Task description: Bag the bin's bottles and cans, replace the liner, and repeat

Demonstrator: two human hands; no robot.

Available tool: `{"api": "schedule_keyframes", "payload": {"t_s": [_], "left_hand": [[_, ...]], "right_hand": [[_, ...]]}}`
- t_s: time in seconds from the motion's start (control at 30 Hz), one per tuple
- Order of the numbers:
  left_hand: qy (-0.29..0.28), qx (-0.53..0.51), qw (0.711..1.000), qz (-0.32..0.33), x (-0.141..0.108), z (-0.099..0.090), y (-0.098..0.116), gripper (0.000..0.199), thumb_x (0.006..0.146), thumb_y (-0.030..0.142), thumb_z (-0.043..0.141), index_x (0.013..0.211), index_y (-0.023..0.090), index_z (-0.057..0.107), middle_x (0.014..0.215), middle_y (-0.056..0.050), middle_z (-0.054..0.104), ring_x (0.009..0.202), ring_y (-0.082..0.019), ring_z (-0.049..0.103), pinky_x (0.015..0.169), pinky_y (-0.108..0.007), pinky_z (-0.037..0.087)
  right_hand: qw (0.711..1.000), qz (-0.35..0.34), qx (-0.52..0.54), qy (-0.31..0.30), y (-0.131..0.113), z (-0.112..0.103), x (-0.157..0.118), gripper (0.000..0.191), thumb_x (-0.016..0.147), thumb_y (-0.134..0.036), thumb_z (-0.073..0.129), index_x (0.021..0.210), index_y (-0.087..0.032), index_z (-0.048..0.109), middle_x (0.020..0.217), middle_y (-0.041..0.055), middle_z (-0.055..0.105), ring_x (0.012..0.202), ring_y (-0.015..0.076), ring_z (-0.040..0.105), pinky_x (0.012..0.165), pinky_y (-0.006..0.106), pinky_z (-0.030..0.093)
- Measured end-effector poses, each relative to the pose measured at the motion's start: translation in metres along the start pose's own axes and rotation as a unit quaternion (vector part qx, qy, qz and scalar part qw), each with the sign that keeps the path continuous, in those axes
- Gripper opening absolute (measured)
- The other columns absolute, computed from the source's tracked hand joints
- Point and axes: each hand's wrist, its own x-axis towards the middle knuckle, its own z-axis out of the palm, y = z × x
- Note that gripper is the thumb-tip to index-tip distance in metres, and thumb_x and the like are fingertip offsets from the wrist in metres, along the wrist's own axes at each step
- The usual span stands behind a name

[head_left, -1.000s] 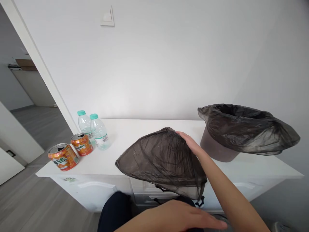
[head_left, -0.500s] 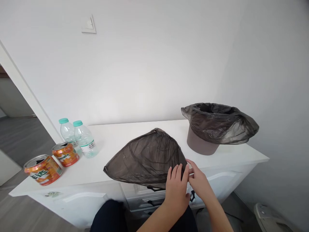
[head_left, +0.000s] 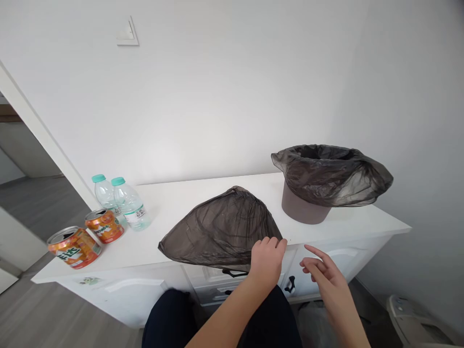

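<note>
Bag point(head_left: 217, 229) lies on the counter point(head_left: 174, 200) in head view, near edge hanging over. My left hand point(head_left: 267, 258) curls on its right corner, can't tell if pinching; right hand point(head_left: 328, 280) is loosely spread. Looks like edge-handling, so next calls for light fingers imo.

Thin crinkly plas. bag point(head_left: 221, 232), smooth matt bin point(head_left: 304, 208), shiny metal cans point(head_left: 75, 247), glossy plas. btls point(head_left: 130, 203)

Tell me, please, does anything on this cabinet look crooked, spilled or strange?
Yes, mildly: the dark bin liner sits lopsided, flaring out much farther on the right of the trash bin than on the left. The loose trash bag also reaches past the front edge of the white cabinet. I see no spill.
</note>
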Motion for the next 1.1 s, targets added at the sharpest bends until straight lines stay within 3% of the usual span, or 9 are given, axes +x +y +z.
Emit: {"api": "schedule_keyframes", "payload": {"t_s": [0.1,0.23,0.37,0.5,0.63,0.8,0.97,1.1], "left_hand": [[0.031,-0.185,0.981,-0.047,-0.004,0.005,-0.008,0.036,0.087,0.011,0.049,0.117,0.026,0.063,0.099,-0.005,0.066,0.090,-0.019,0.063,0.079,-0.033,0.051],[0.058,-0.457,0.879,-0.124,-0.010,-0.010,-0.044,0.035,0.088,0.024,0.056,0.123,0.026,0.062,0.107,-0.006,0.066,0.092,-0.017,0.064,0.080,-0.029,0.053],[0.130,-0.540,0.804,-0.211,-0.020,-0.052,-0.114,0.045,0.085,0.039,0.063,0.129,0.029,0.060,0.115,-0.006,0.065,0.099,-0.019,0.063,0.080,-0.030,0.052],[0.220,-0.532,0.767,-0.284,-0.037,-0.105,-0.194,0.050,0.074,0.044,0.074,0.119,0.023,0.065,0.106,-0.005,0.067,0.088,-0.017,0.063,0.074,-0.026,0.051],[0.206,-0.478,0.786,-0.334,-0.062,-0.142,-0.247,0.052,0.068,0.045,0.076,0.111,0.019,0.065,0.102,-0.005,0.067,0.086,-0.017,0.063,0.072,-0.026,0.050],[0.148,-0.355,0.845,-0.372,-0.093,-0.150,-0.278,0.051,0.062,0.044,0.076,0.104,0.019,0.065,0.095,-0.005,0.068,0.082,-0.020,0.064,0.069,-0.029,0.050],[0.054,-0.279,0.906,-0.313,-0.106,-0.159,-0.289,0.047,0.067,0.040,0.071,0.111,0.023,0.064,0.098,-0.005,0.071,0.089,-0.025,0.067,0.077,-0.035,0.052],[0.064,-0.203,0.939,-0.269,-0.074,-0.176,-0.273,0.041,0.073,0.042,0.063,0.110,0.024,0.068,0.110,-0.007,0.070,0.109,-0.030,0.062,0.091,-0.041,0.051]], "right_hand": [[1.000,0.019,0.011,0.012,0.019,-0.007,-0.001,0.064,0.065,-0.061,0.067,0.116,-0.023,0.059,0.080,0.0040,0.067,0.083,0.0238,0.061,0.072,0.034,0.049],[1.000,0.017,0.024,0.010,0.041,-0.005,0.001,0.055,0.072,-0.057,0.066,0.115,-0.023,0.060,0.085,0.0038,0.066,0.086,0.0228,0.061,0.078,0.034,0.049],[0.999,0.001,0.034,-0.008,0.043,0.015,0.004,0.049,0.075,-0.056,0.064,0.111,-0.023,0.062,0.089,0.0046,0.066,0.087,0.0226,0.060,0.081,0.035,0.049],[0.997,-0.031,0.033,-0.062,0.025,0.043,-0.002,0.045,0.078,-0.056,0.063,0.108,-0.024,0.065,0.086,0.0046,0.066,0.085,0.0217,0.060,0.080,0.035,0.049],[0.994,-0.037,0.029,-0.094,0.015,0.063,-0.010,0.044,0.076,-0.059,0.062,0.103,-0.024,0.067,0.084,0.0044,0.066,0.084,0.0214,0.060,0.078,0.034,0.050],[0.992,-0.020,0.025,-0.122,0.023,0.074,-0.015,0.045,0.076,-0.060,0.063,0.102,-0.023,0.067,0.083,0.0042,0.065,0.083,0.0210,0.059,0.079,0.033,0.050],[0.988,-0.057,0.009,-0.146,0.017,0.080,-0.003,0.041,0.080,-0.055,0.061,0.105,-0.023,0.067,0.085,0.0049,0.066,0.086,0.0214,0.060,0.079,0.033,0.049],[0.979,-0.173,-0.029,-0.099,-0.007,0.096,0.038,0.041,0.083,-0.055,0.056,0.103,-0.021,0.068,0.088,0.0075,0.068,0.092,0.0241,0.062,0.085,0.037,0.049]]}}
